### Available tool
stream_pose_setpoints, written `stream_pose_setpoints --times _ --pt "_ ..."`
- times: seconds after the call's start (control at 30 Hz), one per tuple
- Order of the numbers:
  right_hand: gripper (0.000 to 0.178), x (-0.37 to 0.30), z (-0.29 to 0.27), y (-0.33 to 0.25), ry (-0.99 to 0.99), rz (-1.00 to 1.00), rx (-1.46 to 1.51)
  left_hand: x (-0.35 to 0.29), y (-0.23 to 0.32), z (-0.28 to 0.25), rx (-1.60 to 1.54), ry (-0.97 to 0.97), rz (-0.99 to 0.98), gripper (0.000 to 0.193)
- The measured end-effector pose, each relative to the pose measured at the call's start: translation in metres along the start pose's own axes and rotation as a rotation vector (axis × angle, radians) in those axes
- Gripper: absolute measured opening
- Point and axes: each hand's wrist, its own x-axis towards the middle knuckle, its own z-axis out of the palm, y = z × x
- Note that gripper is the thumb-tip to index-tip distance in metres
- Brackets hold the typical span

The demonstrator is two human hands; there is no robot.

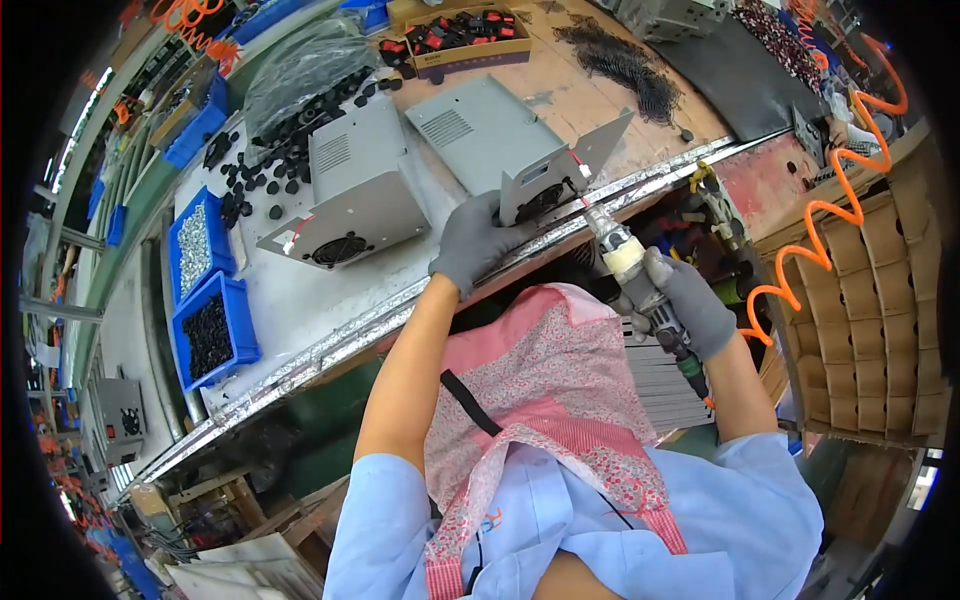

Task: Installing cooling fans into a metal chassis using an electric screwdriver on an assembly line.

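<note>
My left hand (pixel 482 243), in a grey glove, grips the lower left edge of a grey sheet-metal housing (pixel 470 135). Its upright end panel has a black fan (pixel 541 203), and a red-and-white wire end sticks out at the side. In my gloved right hand (pixel 690 302) is a pneumatic screwdriver (pixel 622 252), tilted up and left. Its bit reaches the panel just right of the fan; the exact contact point is too small to make out. Left of it stands a second grey housing (pixel 368 190) with a vented top and its own fan.
Blue bins hold silver screws (pixel 195 244) and black screws (pixel 209 333). Black caps (pixel 275 187) lie scattered beside a clear plastic bag (pixel 310 75). Farther back are a carton of red-and-black switches (pixel 470 52) and black mesh guards (pixel 625 70). An orange coiled hose (pixel 815 215) hangs at right, before cardboard dividers (pixel 875 320).
</note>
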Motion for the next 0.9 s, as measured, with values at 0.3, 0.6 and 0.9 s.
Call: stream_pose_setpoints --times 0.3,0.6,0.9 --pt "0.041 -0.008 -0.001 0.0 0.073 -0.074 -0.147 -0.058 0.014 -0.021 -0.131 0.272 -0.191 0.037" --pt "0.034 -0.019 -0.076 0.021 0.492 -0.162 -0.589 -0.211 -0.027 -0.259 0.741 1.39 0.096 0.034" --pt "0.05 -0.021 -0.146 -0.033 0.844 0.071 -1.098 -0.233 -0.128 -0.315 1.452 0.909 -0.201 0.054"
